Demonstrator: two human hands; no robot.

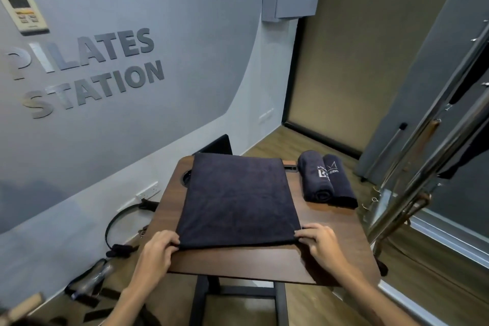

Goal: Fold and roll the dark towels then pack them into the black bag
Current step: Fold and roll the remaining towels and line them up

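Towel (238,198), dark and folded flat into a long rectangle, lies down the middle of our wooden bench (238,264) in the head view, its far edge reaching the back of the bench and partly covering a round cup hole (186,177) at the far left. We hold its near edge at both corners: our left hand (156,249) has its fingers curled over the near left corner, pinching the cloth against the thumb, and our right hand (317,242) grips the near right corner in the same way. The near edge is lifted just slightly off the wood between our hands.

On the far right of the bench we see two rolled towels (326,180) of the same dark cloth lying side by side and touching, each with a pale logo on its upper face. They sit just beside the flat towel, apart from it. A narrow slot (290,167) is cut in the bench between them and the towel's far corner.

Behind the bench a dark upright panel (217,144) shows. The grey wall (132,127) to the left carries raised letters reading PILATES STATION (87,71) and a wall control unit (23,9). On the floor to the left lie black straps and a ring (116,227). Metal bars of exercise equipment (423,167) rise at the right. We cannot spot the black bag with certainty.
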